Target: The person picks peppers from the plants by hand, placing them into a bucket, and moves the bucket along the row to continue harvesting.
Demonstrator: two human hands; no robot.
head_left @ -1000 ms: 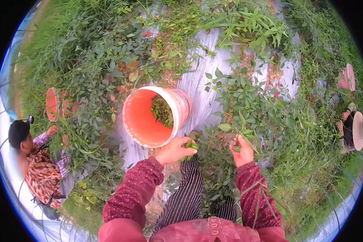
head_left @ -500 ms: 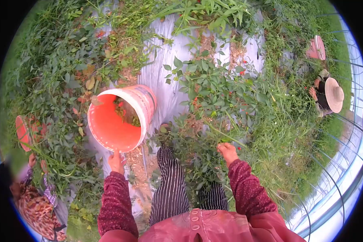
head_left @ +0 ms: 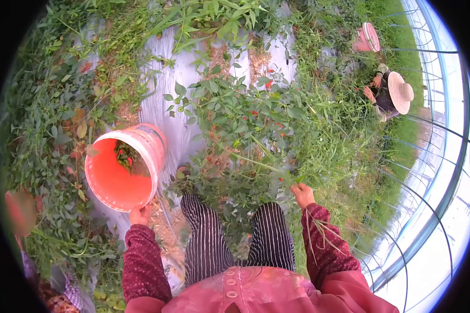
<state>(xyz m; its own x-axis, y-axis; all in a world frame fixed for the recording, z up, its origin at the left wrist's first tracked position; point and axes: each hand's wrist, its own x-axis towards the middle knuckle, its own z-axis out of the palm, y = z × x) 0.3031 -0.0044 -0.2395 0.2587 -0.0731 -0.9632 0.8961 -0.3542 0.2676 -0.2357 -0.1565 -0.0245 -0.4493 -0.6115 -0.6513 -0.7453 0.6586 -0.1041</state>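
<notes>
My left hand (head_left: 140, 214) grips the lower rim of a tilted red-orange bucket (head_left: 121, 192), its mouth facing me. Inside lie red and green peppers (head_left: 125, 156), partly in shadow. My right hand (head_left: 303, 195) is closed around what looks like a grass stalk. One long stem (head_left: 256, 161) runs up and left from near the fingers, and thin pale strands (head_left: 324, 232) hang across my right sleeve. Just left of that hand, a small red pepper (head_left: 280, 179) shows among the leaves. Pepper plants (head_left: 245, 112) with scattered red fruit grow ahead.
Silvery plastic mulch (head_left: 167, 78) covers strips between the plants. At the right, a person in a straw hat (head_left: 400, 93) crouches near a pink bucket (head_left: 367, 38). Another person's checked sleeve (head_left: 73, 289) is at lower left, by a blurred red container (head_left: 21, 213). Curved metal hoops (head_left: 437, 206) line the right.
The view has shifted right. My left hand and the bucket sit lower and closer to me. Pale grass strands now lie over my right sleeve, and my right hand remains closed.
</notes>
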